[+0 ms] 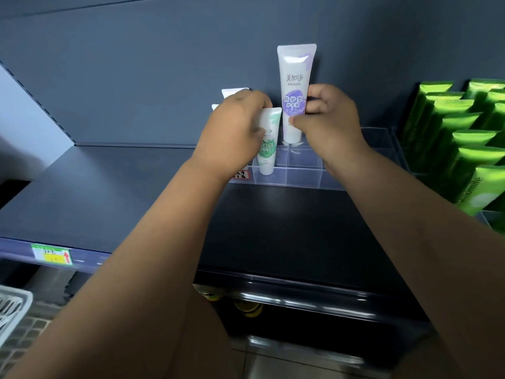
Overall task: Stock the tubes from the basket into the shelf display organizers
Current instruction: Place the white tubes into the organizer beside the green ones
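Both hands up at the shelf [123, 192] now, working the clear organizer [300, 176] at the back. Right hand [325, 119] has its fingers [314, 105] pinched round the tall purple tube [296, 77], cap end down, upright, just above or just entering a rear compartment, can't tell if it's seated yet. Left hand [235, 124] is wrapped on the shorter green tube [269, 138], which stands cap-down in a front-left compartment; fingers closed on its upper part, looks like it's steadying or pushing it home. A couple more white tube tops [231, 93] peek out behind the left hand, so some stock's in already on that side, count unclear.

Progress, I'd say early-to-mid: most compartments in the middle and right of the organizer look empty & see-through. The green boxes [464, 149] far right sit in their own organizer, looks full, not part of this job as far as I can tell. Basket [13, 307] only shows a white corner bottom-left, near the floor, contents hidden, so no way to say how many tubes are left to go
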The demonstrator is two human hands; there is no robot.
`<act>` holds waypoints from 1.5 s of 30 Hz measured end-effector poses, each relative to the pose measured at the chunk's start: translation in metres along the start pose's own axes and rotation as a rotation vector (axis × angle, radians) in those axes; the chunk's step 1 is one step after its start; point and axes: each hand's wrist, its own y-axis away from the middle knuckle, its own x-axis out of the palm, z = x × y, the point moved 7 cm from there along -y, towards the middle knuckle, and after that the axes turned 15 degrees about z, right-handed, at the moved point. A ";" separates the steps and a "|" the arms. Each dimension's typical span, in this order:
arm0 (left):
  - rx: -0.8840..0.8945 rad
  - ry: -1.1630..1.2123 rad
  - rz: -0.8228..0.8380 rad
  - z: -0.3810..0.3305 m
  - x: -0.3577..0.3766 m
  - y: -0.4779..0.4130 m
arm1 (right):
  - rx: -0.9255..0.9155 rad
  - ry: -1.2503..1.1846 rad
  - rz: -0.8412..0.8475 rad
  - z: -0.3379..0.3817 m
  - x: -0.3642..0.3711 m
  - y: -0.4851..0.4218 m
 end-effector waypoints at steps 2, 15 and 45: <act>0.005 -0.050 -0.018 -0.002 -0.001 0.001 | -0.018 -0.025 0.000 0.003 0.004 -0.005; 0.048 -0.238 -0.125 -0.009 -0.010 0.005 | -0.009 0.088 0.074 -0.029 0.019 -0.037; -0.068 -0.234 -0.129 -0.008 -0.005 0.010 | -0.019 0.546 0.029 -0.046 0.037 -0.059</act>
